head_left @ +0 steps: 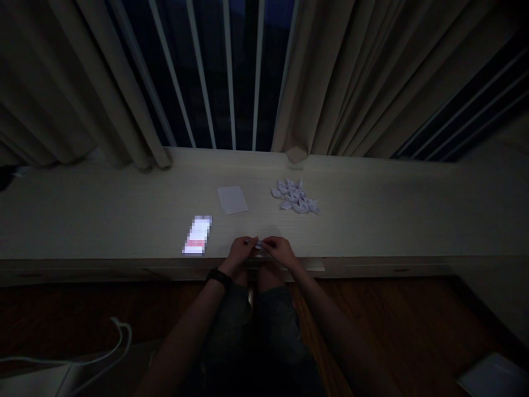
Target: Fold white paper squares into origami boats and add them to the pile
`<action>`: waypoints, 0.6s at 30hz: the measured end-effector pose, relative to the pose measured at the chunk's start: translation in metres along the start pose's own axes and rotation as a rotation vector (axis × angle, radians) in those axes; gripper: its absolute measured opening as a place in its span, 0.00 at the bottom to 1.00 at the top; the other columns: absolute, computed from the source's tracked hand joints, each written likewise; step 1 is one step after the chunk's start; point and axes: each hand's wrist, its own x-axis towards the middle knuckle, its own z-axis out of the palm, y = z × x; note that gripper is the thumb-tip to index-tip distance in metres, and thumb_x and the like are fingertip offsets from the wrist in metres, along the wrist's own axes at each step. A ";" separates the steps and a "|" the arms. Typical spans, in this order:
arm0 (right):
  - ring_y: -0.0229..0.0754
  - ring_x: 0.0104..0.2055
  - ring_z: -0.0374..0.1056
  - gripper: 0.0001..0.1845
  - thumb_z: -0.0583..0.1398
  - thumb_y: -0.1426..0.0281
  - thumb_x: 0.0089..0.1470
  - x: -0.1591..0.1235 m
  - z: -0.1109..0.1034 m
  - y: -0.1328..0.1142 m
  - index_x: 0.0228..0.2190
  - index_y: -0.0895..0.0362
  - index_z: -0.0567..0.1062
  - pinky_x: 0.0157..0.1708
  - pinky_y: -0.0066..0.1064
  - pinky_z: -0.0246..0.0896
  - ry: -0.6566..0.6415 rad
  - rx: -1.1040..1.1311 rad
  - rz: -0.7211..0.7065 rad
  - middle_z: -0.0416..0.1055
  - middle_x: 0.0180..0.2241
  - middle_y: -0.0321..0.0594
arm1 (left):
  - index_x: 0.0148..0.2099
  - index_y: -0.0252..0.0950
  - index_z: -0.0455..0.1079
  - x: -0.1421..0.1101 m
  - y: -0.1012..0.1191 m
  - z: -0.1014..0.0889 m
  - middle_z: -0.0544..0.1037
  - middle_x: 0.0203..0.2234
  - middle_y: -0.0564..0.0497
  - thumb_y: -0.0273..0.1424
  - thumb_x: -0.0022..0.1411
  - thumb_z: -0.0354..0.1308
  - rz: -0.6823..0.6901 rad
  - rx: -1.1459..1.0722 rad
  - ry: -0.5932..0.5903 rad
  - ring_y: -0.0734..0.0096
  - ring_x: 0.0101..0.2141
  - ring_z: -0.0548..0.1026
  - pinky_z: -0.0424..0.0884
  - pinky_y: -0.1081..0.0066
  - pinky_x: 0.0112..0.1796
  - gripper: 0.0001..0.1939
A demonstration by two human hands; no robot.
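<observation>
Between my two hands, at the front edge of the pale ledge, is a small piece of folded white paper [258, 244]. My left hand [241, 249] pinches its left side, with a dark band on that wrist. The fingers of my right hand [280, 250] close on its right side. Beyond my hands lies a stack of square white paper [232, 199]. To the right of the stack sits a pile of several folded white paper pieces [294, 196], pointed in shape. The exact folds of the piece in my fingers are too small and dim to make out.
A lit phone [197, 235], its screen blurred, lies on the ledge [372, 215] left of my hands. Curtains [330, 77] and a barred window [223, 82] stand behind. A white cable [99, 358] hangs at the lower left, over the wooden floor [384, 331].
</observation>
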 end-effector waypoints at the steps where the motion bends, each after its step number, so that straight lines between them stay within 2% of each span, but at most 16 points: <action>1: 0.42 0.35 0.72 0.12 0.59 0.63 0.52 0.000 0.001 0.001 0.33 0.56 0.79 0.36 0.30 0.63 -0.006 0.032 0.008 0.78 0.33 0.40 | 0.32 0.32 0.74 0.000 0.001 0.000 0.78 0.24 0.47 0.49 0.56 0.54 0.019 0.014 0.004 0.67 0.27 0.75 0.67 0.73 0.26 0.23; 5: 0.42 0.34 0.71 0.14 0.58 0.62 0.51 0.001 0.005 0.005 0.33 0.57 0.79 0.36 0.30 0.64 -0.015 0.122 0.062 0.77 0.32 0.41 | 0.35 0.32 0.73 -0.001 0.005 0.000 0.78 0.29 0.46 0.45 0.56 0.55 0.061 -0.022 0.005 0.66 0.31 0.75 0.70 0.71 0.31 0.19; 9: 0.42 0.33 0.71 0.15 0.58 0.61 0.51 0.000 0.005 0.006 0.31 0.58 0.79 0.36 0.31 0.64 0.027 0.153 0.098 0.77 0.30 0.41 | 0.39 0.32 0.71 -0.004 0.008 0.004 0.77 0.33 0.46 0.38 0.54 0.58 0.000 -0.226 -0.059 0.67 0.32 0.75 0.71 0.70 0.33 0.14; 12: 0.43 0.33 0.71 0.14 0.58 0.61 0.49 -0.001 0.004 0.005 0.31 0.57 0.79 0.36 0.32 0.64 0.021 0.178 0.109 0.77 0.30 0.41 | 0.38 0.32 0.71 -0.006 0.008 0.007 0.77 0.31 0.47 0.32 0.50 0.60 -0.035 -0.336 -0.125 0.69 0.32 0.74 0.70 0.70 0.34 0.12; 15: 0.43 0.33 0.71 0.13 0.59 0.63 0.47 -0.001 0.004 0.004 0.31 0.58 0.79 0.35 0.32 0.64 -0.008 0.207 0.118 0.77 0.30 0.41 | 0.34 0.31 0.72 -0.006 0.008 0.008 0.77 0.27 0.48 0.30 0.48 0.59 -0.047 -0.297 -0.163 0.69 0.29 0.73 0.69 0.72 0.32 0.09; 18: 0.42 0.31 0.70 0.12 0.60 0.65 0.44 0.001 0.005 0.005 0.30 0.58 0.78 0.33 0.31 0.63 -0.030 0.211 0.141 0.77 0.29 0.40 | 0.32 0.30 0.73 -0.006 0.009 0.009 0.77 0.25 0.48 0.28 0.47 0.57 -0.042 -0.220 -0.150 0.69 0.28 0.73 0.67 0.73 0.30 0.08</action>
